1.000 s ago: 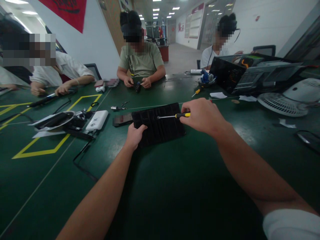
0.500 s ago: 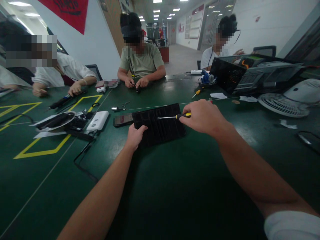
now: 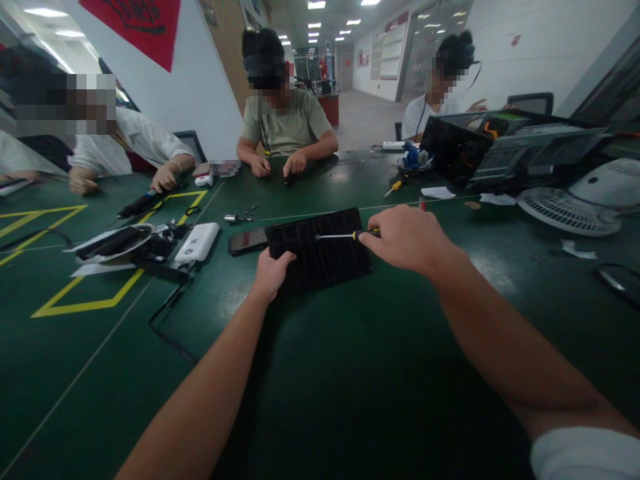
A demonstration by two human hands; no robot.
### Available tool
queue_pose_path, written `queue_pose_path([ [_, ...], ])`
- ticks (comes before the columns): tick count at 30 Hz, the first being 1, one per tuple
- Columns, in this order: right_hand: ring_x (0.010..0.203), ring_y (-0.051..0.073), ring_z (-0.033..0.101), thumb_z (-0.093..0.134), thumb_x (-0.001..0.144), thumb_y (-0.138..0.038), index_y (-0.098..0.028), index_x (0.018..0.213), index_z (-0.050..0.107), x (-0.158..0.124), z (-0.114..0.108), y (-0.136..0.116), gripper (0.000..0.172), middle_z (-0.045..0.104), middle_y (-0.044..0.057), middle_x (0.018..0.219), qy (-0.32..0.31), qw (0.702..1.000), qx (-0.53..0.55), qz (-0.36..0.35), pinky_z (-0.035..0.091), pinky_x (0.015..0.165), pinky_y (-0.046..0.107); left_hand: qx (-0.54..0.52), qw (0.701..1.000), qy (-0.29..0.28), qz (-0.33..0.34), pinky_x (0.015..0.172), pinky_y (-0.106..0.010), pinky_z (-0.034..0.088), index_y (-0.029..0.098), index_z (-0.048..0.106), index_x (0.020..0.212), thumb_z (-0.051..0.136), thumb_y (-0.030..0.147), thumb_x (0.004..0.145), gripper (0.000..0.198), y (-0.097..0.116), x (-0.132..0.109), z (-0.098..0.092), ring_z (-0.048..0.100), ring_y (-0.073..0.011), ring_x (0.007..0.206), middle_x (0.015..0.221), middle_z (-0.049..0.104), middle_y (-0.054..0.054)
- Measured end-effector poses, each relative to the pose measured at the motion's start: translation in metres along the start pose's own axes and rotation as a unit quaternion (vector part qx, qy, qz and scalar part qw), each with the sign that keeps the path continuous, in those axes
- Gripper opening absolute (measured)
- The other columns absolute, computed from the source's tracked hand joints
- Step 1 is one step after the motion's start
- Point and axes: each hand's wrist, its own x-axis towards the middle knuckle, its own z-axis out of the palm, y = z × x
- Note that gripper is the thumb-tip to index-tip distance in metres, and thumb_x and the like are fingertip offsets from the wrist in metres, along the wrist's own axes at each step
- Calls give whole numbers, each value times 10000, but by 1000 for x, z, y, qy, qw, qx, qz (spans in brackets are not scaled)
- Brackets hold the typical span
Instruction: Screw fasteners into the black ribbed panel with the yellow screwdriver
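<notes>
My left hand (image 3: 273, 273) grips the lower left edge of a black rectangular panel (image 3: 335, 260) with ridges across it, the thumb on its face. The panel is tilted up above the green table. My right hand (image 3: 407, 237) is closed around a screwdriver (image 3: 340, 236) with a yellow and black handle. Its metal shaft points left, level across the panel, and the tip lies over the panel's upper middle. Whether a screw sits at the tip is too small to tell. Behind the panel's left edge lies a dark phone-like device (image 3: 246, 241), partly hidden.
To the left are a white power bank (image 3: 197, 243), a cable and a plate of dark parts (image 3: 117, 244). Small metal pieces (image 3: 240, 218) lie beyond the panel. At right stand a white fan (image 3: 570, 212) and an opened computer case (image 3: 530, 157). Several people sit across the table.
My hands, the panel and the screwdriver stay almost in place; the view has shifted slightly. Across the table, the hands of the person in green have moved apart.
</notes>
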Motion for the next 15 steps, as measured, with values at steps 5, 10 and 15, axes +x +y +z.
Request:
queue_pose_path([
  [5, 884, 325, 700, 459, 1048, -491, -167, 925, 798, 2, 1, 1, 485, 774, 176, 939, -19, 1000, 3, -4, 452, 707, 410, -2, 1000, 2, 2, 698, -331, 545, 190, 682, 823, 799, 313, 536, 334, 0, 0, 0, 648, -209, 738, 772, 701, -11],
  [10, 892, 304, 692, 489, 1041, -439, -213, 1076, 762, 2, 3, 4, 357, 777, 146, 987, -5, 1000, 25, -15, 425, 714, 387, 0, 1000, -1, 2, 725, -340, 545, 186, 696, 857, 797, 318, 531, 366, 0, 1, -1, 662, -217, 763, 793, 718, -10],
  [15, 839, 272, 659, 639, 963, -477, -223, 1013, 730, 3, 7, 6, 274, 752, 104, 923, -9, 999, 35, -20, 388, 675, 360, -5, 1000, -2, -5, 736, -351, 546, 187, 687, 855, 797, 324, 528, 371, 2, -1, 0, 663, -222, 765, 804, 714, -17],
])
